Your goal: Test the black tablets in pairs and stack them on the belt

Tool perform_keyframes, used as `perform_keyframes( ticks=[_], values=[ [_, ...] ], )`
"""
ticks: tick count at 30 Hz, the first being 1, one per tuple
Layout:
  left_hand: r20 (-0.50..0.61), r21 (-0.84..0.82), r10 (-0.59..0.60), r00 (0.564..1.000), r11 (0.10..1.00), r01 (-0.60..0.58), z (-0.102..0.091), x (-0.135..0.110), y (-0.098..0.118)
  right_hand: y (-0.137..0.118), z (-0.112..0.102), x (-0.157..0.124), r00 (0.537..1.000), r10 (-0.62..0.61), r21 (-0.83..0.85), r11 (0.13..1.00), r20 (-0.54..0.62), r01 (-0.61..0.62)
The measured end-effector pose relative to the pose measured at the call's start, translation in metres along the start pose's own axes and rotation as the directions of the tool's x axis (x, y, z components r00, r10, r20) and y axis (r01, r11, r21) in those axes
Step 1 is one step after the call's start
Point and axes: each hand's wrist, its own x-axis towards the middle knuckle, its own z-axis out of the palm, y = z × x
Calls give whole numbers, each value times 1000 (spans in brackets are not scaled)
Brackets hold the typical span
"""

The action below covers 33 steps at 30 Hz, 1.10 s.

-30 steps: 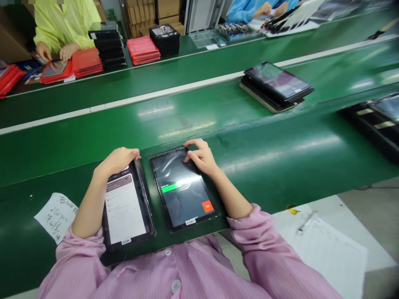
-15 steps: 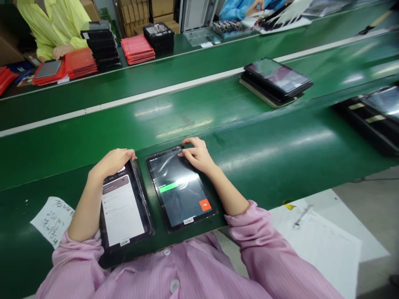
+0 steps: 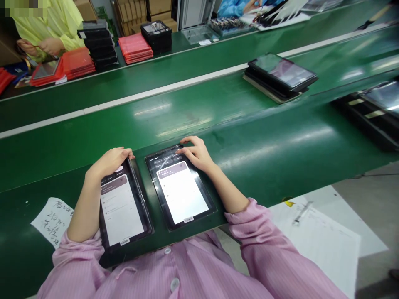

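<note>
Right tablet [image 3: 183, 193] lies face up on our green surface [image 3: 264, 162], its screen lit white; our right hand [image 3: 199, 154] is at its top edge, fingers [image 3: 190, 156] parted and not gripping. Just beside it lies the left tablet [image 3: 124, 211], where our left hand [image 3: 109, 163] arches over the top end; we cannot tell whether it grips. Farther left we see a handwritten note [image 3: 51, 220].
</note>
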Motion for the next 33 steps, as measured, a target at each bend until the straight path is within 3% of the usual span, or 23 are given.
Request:
perform_keyframes(
  ticks=[5, 8, 11, 15, 18, 20, 23, 25, 26, 27, 29, 31, 33],
  values=[
    [-14, 55, 43, 999, 998, -42, 3, 1, -1, 0, 0, 2, 996, 80, 44, 996, -34, -78],
    [-25, 80, 117, 993, 990, -115, 6, -2, 9, 3, 0, 3, 963, 261, 102, 962, -71, -254],
    [38, 86, 99, 994, 991, -102, 13, -4, 20, 5, 2, 3, 915, 404, 71, 912, 10, -403],
    [107, 63, 49, 993, 996, -56, 23, -4, 25, 3, 6, 2, 905, 423, 59, 904, 39, -424],
    [117, 56, 39, 992, 997, -46, 26, -4, 24, 1, 7, 4, 895, 445, 202, 878, -10, -434],
    [118, 62, 26, 993, 998, -34, 28, -4, 23, 0, 6, 5, 882, 470, 415, 807, -22, -420],
    [122, 83, 30, 992, 996, -40, 29, -5, 21, -5, 5, 8, 881, 473, 732, 593, 20, -335],
    [128, 103, 47, 991, 993, -60, 30, -5, 19, -6, 4, 9, 888, 455, 832, 467, 63, -298],
    [132, 120, 50, 990, 991, -66, 29, -5, 18, -5, 4, 9, 893, 445, 847, 447, 68, -287],
    [138, 143, 48, 989, 987, -67, 28, -5, 16, -4, 4, 9, 899, 435, 840, 465, 59, -280],
    [159, 207, 10, 987, 977, -44, 23, -6, 9, 1, 3, 8, 905, 426, 738, 608, 8, -292],
    [193, 255, -55, 980, 967, 4, 15, -8, -1, 6, 0, 7, 905, 420, 508, 795, -64, -333],
    [226, 252, -107, 968, 967, 48, 5, -10, -14, 6, -3, 5, 929, 355, 256, 912, -106, -320]
  ],
)
